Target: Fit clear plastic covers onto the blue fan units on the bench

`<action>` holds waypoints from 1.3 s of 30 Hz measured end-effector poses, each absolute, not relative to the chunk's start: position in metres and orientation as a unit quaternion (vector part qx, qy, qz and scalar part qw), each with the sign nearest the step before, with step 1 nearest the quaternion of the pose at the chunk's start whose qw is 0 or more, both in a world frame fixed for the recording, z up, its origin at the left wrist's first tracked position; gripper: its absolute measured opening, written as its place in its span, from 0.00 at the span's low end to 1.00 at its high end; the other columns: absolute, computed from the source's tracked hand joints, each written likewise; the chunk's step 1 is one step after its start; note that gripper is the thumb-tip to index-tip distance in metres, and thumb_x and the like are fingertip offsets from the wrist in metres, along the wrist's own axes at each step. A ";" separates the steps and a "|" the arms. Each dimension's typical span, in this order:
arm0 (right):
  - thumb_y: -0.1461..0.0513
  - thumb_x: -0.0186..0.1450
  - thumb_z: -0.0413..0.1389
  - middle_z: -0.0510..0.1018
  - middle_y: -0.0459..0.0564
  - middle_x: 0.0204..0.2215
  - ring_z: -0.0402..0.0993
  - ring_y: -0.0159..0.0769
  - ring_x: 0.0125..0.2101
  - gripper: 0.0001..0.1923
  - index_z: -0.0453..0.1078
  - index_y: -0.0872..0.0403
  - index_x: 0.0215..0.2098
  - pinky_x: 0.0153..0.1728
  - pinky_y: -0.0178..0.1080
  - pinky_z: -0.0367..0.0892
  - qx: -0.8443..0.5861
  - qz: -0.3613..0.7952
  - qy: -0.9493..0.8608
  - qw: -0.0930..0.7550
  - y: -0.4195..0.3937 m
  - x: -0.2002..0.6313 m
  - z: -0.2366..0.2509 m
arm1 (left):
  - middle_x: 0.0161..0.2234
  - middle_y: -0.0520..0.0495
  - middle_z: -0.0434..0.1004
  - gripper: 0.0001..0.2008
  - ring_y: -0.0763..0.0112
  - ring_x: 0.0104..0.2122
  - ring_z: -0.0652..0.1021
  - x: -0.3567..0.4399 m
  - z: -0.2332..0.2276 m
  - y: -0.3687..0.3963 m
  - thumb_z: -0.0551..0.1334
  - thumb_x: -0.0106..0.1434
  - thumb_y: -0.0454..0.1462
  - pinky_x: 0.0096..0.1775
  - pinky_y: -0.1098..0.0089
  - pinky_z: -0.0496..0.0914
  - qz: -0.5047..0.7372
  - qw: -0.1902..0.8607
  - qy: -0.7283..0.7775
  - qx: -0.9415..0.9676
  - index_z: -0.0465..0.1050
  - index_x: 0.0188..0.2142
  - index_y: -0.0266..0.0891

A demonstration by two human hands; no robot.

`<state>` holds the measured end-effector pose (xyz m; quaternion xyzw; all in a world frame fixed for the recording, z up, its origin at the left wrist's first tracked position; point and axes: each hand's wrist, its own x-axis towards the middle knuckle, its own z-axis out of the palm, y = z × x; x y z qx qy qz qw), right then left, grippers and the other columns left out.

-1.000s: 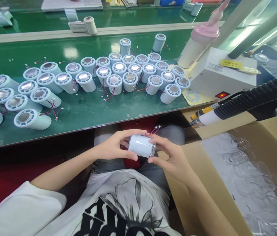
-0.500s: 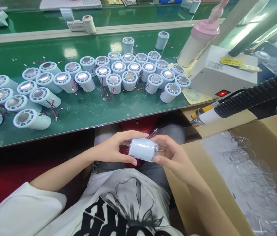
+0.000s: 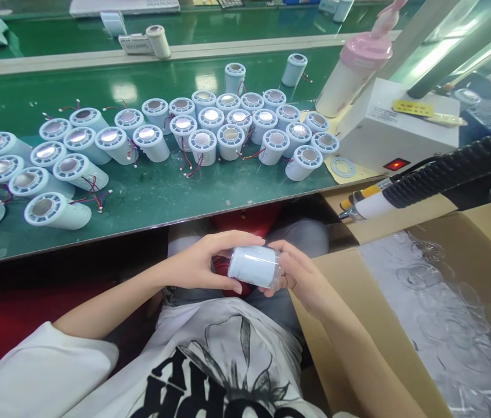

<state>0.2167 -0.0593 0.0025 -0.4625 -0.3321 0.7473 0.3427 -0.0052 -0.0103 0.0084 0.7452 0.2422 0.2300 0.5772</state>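
Observation:
A pale blue cylinder lies sideways between my hands, above my lap. Its right end is covered by clear plastic. My left hand grips the left end, thumb below and fingers above. At the clear end, my right hand has its fingers curled round the plastic. Red wires show beside my left palm. On the green bench stand and lean several similar light blue cylinders, with ringed tops, silvery centres and thin red and dark wires.
An open carton at my right holds clear plastic pieces. Beyond the bench edge are a grey box with a lit red switch, a black ribbed hose, a pink-lidded bottle and a pale ring.
My right hand has shifted its fingers round the clear end, and wires above the held cylinder no longer show. Two cylinders at the back have moved right.

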 end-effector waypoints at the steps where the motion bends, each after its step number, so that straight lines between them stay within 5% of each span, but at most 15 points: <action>1: 0.43 0.56 0.59 0.76 0.44 0.22 0.75 0.32 0.20 0.25 0.62 0.54 0.37 0.20 0.32 0.72 -0.461 0.755 -0.322 0.337 -0.059 0.215 0.002 | 0.59 0.40 0.66 0.36 0.55 0.58 0.67 -0.005 0.009 -0.010 0.70 0.52 0.37 0.57 0.57 0.65 0.231 0.574 0.240 0.748 0.62 0.60 0.47; 8: 0.39 0.58 0.52 0.75 0.46 0.16 0.71 0.31 0.13 0.28 0.63 0.54 0.35 0.11 0.27 0.63 -0.447 0.801 -0.265 0.297 -0.058 0.207 0.001 | 0.60 0.40 0.64 0.37 0.54 0.59 0.66 -0.005 0.007 -0.009 0.71 0.51 0.37 0.58 0.55 0.63 0.243 0.578 0.217 0.748 0.62 0.60 0.47; 13: 0.42 0.67 0.37 0.75 0.50 0.16 0.67 0.26 0.10 0.32 0.68 0.58 0.31 0.08 0.24 0.58 -0.434 0.847 -0.199 0.233 -0.056 0.207 0.004 | 0.61 0.40 0.63 0.35 0.52 0.60 0.65 -0.004 0.005 -0.007 0.71 0.51 0.36 0.58 0.53 0.63 0.259 0.572 0.203 0.751 0.64 0.58 0.49; 18: 0.40 0.67 0.28 0.70 0.47 0.13 0.59 0.23 0.08 0.39 0.69 0.58 0.27 0.06 0.23 0.50 -0.406 0.864 -0.227 0.194 -0.059 0.209 0.000 | 0.57 0.41 0.65 0.33 0.55 0.57 0.68 -0.002 0.009 -0.011 0.70 0.52 0.34 0.53 0.59 0.68 0.253 0.592 0.215 0.735 0.65 0.56 0.48; 21: 0.35 0.62 0.39 0.74 0.48 0.21 0.67 0.28 0.14 0.36 0.68 0.56 0.41 0.10 0.27 0.60 -0.424 0.776 -0.358 0.300 -0.063 0.212 -0.006 | 0.56 0.42 0.65 0.31 0.59 0.53 0.71 -0.001 0.013 -0.015 0.69 0.54 0.35 0.48 0.65 0.72 0.234 0.640 0.274 0.679 0.65 0.56 0.48; 23: 0.39 0.59 0.53 0.77 0.56 0.40 0.77 0.38 0.32 0.35 0.61 0.52 0.54 0.27 0.37 0.74 -0.431 0.627 -0.511 0.400 -0.066 0.216 -0.009 | 0.55 0.42 0.67 0.30 0.60 0.51 0.73 -0.001 0.016 -0.018 0.68 0.56 0.37 0.46 0.65 0.73 0.223 0.673 0.312 0.632 0.62 0.57 0.48; 25: 0.51 0.60 0.61 0.67 0.57 0.56 0.69 0.45 0.53 0.31 0.57 0.46 0.58 0.49 0.47 0.70 -0.406 0.454 -0.664 0.434 -0.068 0.221 -0.009 | 0.53 0.42 0.69 0.30 0.60 0.48 0.75 0.000 0.017 -0.019 0.67 0.57 0.38 0.46 0.64 0.74 0.220 0.700 0.326 0.596 0.61 0.58 0.47; 27: 0.62 0.63 0.60 0.63 0.53 0.61 0.60 0.45 0.60 0.25 0.62 0.43 0.56 0.57 0.51 0.62 -0.381 0.359 -0.744 0.416 -0.069 0.224 -0.008 | 0.52 0.42 0.71 0.31 0.60 0.47 0.76 0.000 0.018 -0.019 0.67 0.57 0.39 0.45 0.63 0.74 0.215 0.715 0.326 0.580 0.60 0.59 0.46; 34: 0.54 0.62 0.61 0.75 0.48 0.52 0.75 0.39 0.46 0.24 0.65 0.41 0.56 0.42 0.39 0.74 -0.395 0.630 -0.511 0.430 -0.074 0.219 -0.005 | 0.61 0.42 0.61 0.35 0.57 0.57 0.69 -0.003 0.021 -0.015 0.68 0.56 0.35 0.55 0.60 0.68 0.196 0.710 0.277 0.617 0.59 0.61 0.48; 39: 0.57 0.54 0.67 0.79 0.47 0.43 0.78 0.37 0.33 0.26 0.72 0.46 0.51 0.36 0.39 0.76 -0.440 0.620 -0.515 0.396 -0.074 0.222 -0.004 | 0.60 0.42 0.65 0.40 0.59 0.54 0.72 -0.004 0.011 -0.016 0.69 0.53 0.33 0.53 0.61 0.69 0.168 0.791 0.283 0.516 0.56 0.63 0.48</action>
